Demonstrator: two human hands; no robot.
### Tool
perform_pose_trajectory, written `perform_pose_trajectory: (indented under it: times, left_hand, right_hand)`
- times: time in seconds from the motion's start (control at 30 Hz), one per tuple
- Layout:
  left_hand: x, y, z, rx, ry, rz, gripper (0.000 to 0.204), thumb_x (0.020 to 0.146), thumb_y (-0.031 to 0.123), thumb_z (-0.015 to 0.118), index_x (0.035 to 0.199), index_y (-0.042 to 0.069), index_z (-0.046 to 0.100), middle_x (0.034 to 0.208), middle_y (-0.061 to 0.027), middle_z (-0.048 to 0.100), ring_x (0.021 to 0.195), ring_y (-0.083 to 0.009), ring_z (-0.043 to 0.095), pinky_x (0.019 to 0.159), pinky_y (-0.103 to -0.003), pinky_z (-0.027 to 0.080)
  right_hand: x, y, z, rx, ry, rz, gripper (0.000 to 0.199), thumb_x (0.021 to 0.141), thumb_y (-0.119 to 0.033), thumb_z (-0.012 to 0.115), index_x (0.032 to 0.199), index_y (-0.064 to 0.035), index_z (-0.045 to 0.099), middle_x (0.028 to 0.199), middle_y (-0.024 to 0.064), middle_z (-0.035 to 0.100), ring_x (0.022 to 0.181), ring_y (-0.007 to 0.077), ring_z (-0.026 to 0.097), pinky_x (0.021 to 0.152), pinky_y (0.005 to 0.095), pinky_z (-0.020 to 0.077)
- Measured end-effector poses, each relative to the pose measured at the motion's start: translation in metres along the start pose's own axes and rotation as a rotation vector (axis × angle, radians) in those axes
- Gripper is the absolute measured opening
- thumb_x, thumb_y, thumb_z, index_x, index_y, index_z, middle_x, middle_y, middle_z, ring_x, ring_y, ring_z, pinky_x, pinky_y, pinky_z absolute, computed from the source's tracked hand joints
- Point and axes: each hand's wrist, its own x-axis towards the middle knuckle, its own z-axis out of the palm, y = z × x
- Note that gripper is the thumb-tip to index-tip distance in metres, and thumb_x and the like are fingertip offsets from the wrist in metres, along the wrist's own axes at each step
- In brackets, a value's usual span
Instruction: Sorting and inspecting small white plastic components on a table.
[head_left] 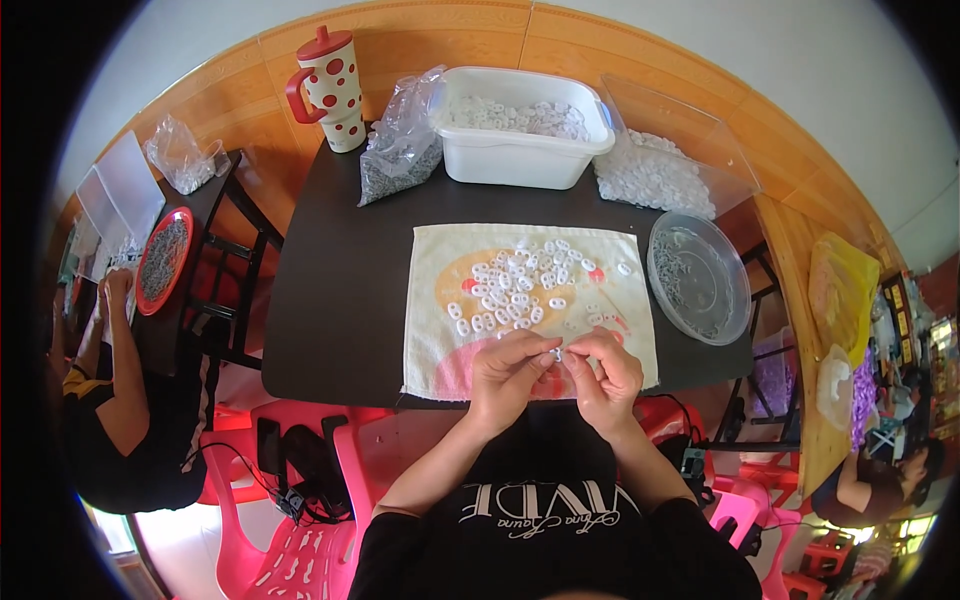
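Note:
My left hand point(508, 378) and my right hand point(607, 376) meet over the near edge of a patterned towel point(430, 262). Between their pinched fingertips is a small white plastic piece point(557, 354), partly covered by the fingers. Just beyond my hands lies a loose pile of small white oval plastic pieces point(518, 284) with two holes each. A round clear tub point(741, 290) holding small grey parts stands to the right of the towel. Whether a grey part is also in my fingers is too small to make out.
Along the back of the dark table point(335, 270) stand a spotted tumbler point(335, 95), a bag of grey parts point(402, 165), a white bin point(520, 160) of white pieces and a clear container point(655, 175) of more. At left, another person point(125, 400) sits near a red tray point(189, 262).

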Motion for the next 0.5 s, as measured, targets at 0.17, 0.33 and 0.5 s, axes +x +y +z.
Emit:
perform_pose_trajectory:
  times: [0.17, 0.33, 0.5]
  left_hand:
    - [-0.0009, -0.001, 0.0017, 0.12, 0.022, 0.092, 0.024, 0.089, -0.012, 0.063, 0.108, -0.001, 0.073, 0.088, -0.0034, 0.064, 0.069, -0.0061, 0.058, 0.06, -0.019, 0.047]
    - [-0.0015, -0.0018, -0.0001, 0.141, 0.015, 0.081, 0.024, 0.09, -0.011, 0.063, 0.108, -0.001, 0.073, 0.089, -0.0033, 0.064, 0.07, -0.0055, 0.058, 0.06, -0.019, 0.047]
    - [-0.0011, -0.0042, -0.0017, 0.085, 0.033, 0.038, 0.024, 0.09, -0.01, 0.063, 0.11, 0.0, 0.073, 0.092, -0.0034, 0.064, 0.072, -0.0061, 0.06, 0.062, -0.018, 0.049]
  right_hand:
    - [0.007, 0.0004, -0.0014, -0.126, -0.105, -0.254, 0.018, 0.08, 0.015, 0.062, 0.092, 0.0015, 0.062, 0.079, 0.0117, 0.064, 0.063, 0.0213, 0.058, 0.058, 0.0299, 0.0448]
    - [0.0084, 0.0002, -0.0012, -0.092, -0.122, -0.195, 0.015, 0.083, 0.012, 0.063, 0.095, 0.0024, 0.063, 0.078, 0.0109, 0.064, 0.065, 0.0211, 0.059, 0.059, 0.0294, 0.0458]
    - [0.0015, -0.0019, -0.0059, 0.083, -0.134, 0.092, 0.014, 0.088, 0.009, 0.063, 0.101, 0.0041, 0.063, 0.083, 0.0101, 0.064, 0.069, 0.018, 0.061, 0.065, 0.0276, 0.0483]
